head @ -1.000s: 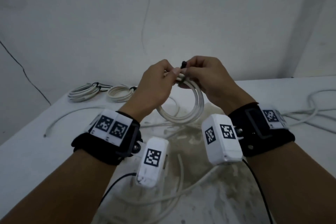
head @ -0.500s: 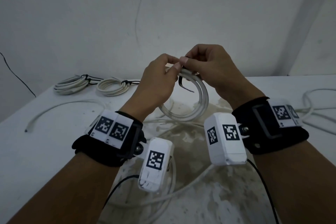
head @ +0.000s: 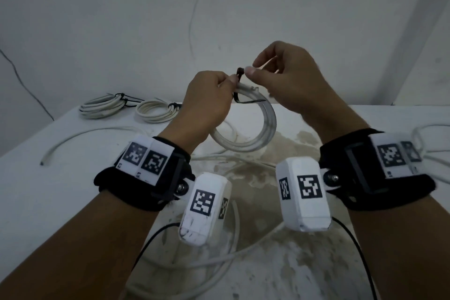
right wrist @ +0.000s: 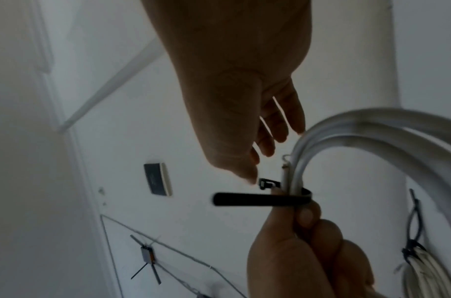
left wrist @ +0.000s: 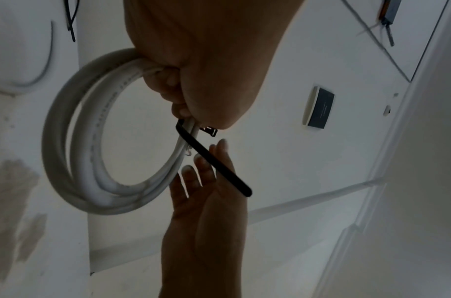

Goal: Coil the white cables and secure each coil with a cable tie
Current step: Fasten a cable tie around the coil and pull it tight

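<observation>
Head view: coil [head: 246, 129] pinched aloft over table [head: 43, 202] in left hand [head: 207, 105], pinning tie [head: 237, 90] looped around it, leaving loosely spread right hand [head: 287, 87] free, likely to thread tail into head.

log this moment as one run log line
step: tying coil | left hand: grips white cable coil and black cable tie | right hand: open beside tie head | tie: unthreaded

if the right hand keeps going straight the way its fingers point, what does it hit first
Most likely the black cable tie: the right hand is open, fingertips aimed at the tie's head and the coil that the left hand grips. The thumb tip looks nearly at the head, though depth is unclear.
</observation>
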`<state>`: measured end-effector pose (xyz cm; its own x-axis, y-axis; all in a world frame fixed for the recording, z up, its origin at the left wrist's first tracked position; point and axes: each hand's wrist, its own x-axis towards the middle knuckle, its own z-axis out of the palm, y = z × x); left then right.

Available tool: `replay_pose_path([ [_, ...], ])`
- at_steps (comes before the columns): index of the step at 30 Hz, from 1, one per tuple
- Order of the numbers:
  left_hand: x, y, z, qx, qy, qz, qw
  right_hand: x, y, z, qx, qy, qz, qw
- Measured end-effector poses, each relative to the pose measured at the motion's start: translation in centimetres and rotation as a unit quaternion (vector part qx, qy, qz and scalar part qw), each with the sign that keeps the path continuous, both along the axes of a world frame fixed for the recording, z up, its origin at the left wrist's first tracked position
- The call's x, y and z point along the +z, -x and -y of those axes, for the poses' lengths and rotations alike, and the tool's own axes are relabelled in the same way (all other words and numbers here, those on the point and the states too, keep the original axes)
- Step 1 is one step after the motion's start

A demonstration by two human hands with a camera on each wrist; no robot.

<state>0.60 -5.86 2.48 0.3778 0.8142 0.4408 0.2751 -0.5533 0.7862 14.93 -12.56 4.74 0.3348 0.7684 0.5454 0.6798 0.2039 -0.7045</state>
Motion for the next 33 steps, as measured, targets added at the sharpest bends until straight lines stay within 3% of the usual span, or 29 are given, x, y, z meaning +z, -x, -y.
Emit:
replay_pose_path([
  [4, 0.2, 0.6, -0.6, 0.029, 0.041, 0.034, 0.998, 1.2, 1.0, 1.1, 0.110, 0.088, 0.127, 0.982],
  [7, 0.1, 0.6, -0.6, 0.017, 0.055, 0.042, 0.997, 0.9, 1.9, 1.0, 0.137, 0.071, 0.148, 0.977],
  [13, -0.3, 0.2, -0.5, -0.002, 0.070, 0.052, 0.996, 0.2, 1.2, 0.0, 0.039, -0.037, 0.049, 0.997],
  [21, -0.7, -0.3, 0.0, 0.027, 0.026, 0.001, 0.999, -0.4, 2.3, -1.0, -0.022, 0.100, 0.175, 0.979],
  [24, -0.6, -0.1, -0.5, 0.045, 0.049, 0.028, 0.997, -0.4, 2.5, -0.8, -0.048, 0.051, 0.246, 0.967],
  [28, -0.5, -0.1, -0.4, 0.047, 0.074, 0.048, 0.995, -0.3, 3.2, -0.5, -0.041, -0.063, 0.212, 0.974],
  [33, -0.4, -0.3, 0.3, 0.036, 0.056, 0.023, 0.998, -0.6, 3.4, -1.1, -0.069, 0.002, 0.274, 0.959],
])
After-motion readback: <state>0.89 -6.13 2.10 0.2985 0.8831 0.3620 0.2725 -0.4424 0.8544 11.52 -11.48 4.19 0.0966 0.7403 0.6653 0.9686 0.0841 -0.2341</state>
